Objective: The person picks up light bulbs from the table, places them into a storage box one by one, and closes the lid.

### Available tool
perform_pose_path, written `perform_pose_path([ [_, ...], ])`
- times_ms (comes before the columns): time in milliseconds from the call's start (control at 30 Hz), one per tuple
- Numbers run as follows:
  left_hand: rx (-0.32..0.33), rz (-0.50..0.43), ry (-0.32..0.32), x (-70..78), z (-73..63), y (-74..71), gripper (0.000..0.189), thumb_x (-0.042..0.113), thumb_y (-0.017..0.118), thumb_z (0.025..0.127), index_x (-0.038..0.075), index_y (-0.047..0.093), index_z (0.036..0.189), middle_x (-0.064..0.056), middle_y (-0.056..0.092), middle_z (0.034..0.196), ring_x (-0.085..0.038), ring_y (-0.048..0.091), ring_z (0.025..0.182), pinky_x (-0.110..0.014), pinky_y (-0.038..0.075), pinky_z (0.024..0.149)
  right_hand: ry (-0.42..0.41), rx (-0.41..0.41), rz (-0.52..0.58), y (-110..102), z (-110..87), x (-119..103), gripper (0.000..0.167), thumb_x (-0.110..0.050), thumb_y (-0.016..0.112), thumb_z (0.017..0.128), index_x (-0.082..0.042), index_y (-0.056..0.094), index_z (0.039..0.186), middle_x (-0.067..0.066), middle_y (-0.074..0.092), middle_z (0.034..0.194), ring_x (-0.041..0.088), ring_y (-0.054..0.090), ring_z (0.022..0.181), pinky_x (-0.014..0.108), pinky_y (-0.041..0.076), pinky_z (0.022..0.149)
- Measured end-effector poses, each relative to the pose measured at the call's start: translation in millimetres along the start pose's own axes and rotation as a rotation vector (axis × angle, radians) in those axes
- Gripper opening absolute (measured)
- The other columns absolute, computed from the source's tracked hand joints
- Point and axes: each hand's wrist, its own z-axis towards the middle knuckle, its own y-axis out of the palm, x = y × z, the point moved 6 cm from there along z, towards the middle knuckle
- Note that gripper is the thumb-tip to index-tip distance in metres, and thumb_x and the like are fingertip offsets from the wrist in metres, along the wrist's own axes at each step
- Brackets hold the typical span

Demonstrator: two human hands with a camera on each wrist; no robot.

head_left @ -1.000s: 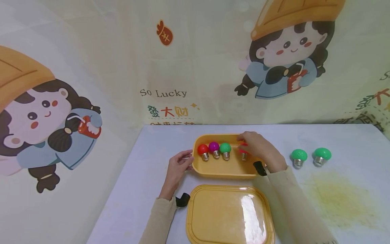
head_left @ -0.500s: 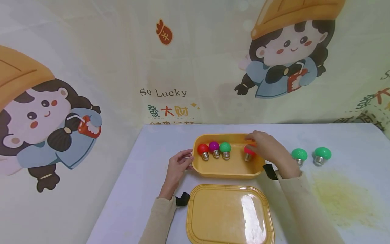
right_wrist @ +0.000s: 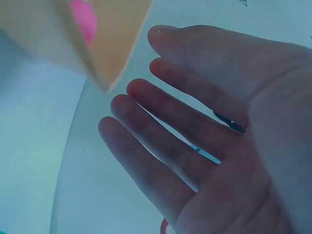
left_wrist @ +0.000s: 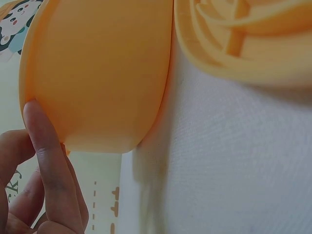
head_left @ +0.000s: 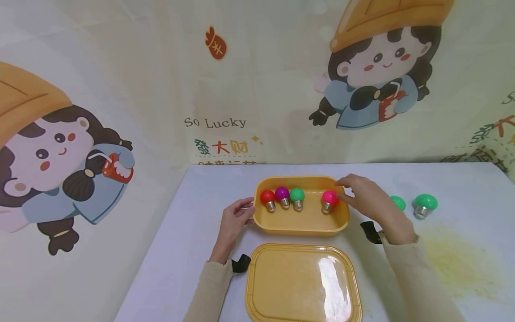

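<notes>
A yellow plastic box [head_left: 301,227] holds a red bulb [head_left: 267,197], a purple bulb [head_left: 282,195], a green bulb [head_left: 297,196] and, apart from them, a pink bulb [head_left: 329,199]. At the box's left end my left hand [head_left: 235,219] rests with relaxed fingers; in the left wrist view a fingertip [left_wrist: 33,109] touches the outer wall. My right hand [head_left: 372,201] is beside the right end, holding nothing. Its fingers [right_wrist: 170,112] are extended and spread in the right wrist view, apart from the box. The bulb in that view [right_wrist: 85,22] shows only partly.
A flat yellow lid [head_left: 289,286] lies in front of the box. On the table to the right are two green bulbs, one in full view [head_left: 425,203] and one [head_left: 398,202] partly behind my right hand. A printed cloth [head_left: 281,89] hangs behind.
My right hand has let go of the pink bulb, which now lies farther right in the box. It has drawn back rightward over the rim. The left hand stays put.
</notes>
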Motion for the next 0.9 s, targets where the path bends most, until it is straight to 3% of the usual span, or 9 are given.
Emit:
perform_pose_path([
  [467,0.005,0.011,-0.013,-1.9,0.7,-0.3,0.035,0.010,0.071,0.092,0.002,0.065,0.125,-0.018,0.064,0.114,-0.021,0.066,0.081,-0.024,0.060,0.066,0.070,0.050,0.002,-3.0,-17.2,30.9,0.041,-0.014,0.075,0.088,0.003,0.063,0.124,0.025,0.062,0.117,0.043,0.059,0.106,0.058,0.054,0.089],
  [900,0.004,0.014,-0.021,-2.7,0.1,-1.0,0.036,0.011,0.071,0.092,0.002,0.065,0.127,-0.020,0.064,0.116,-0.022,0.066,0.083,-0.023,0.060,0.067,0.049,0.121,0.004,-6.4,-33.7,56.4,0.040,-0.013,0.075,0.087,0.006,0.063,0.120,0.028,0.060,0.118,0.046,0.057,0.106,0.062,0.051,0.090],
])
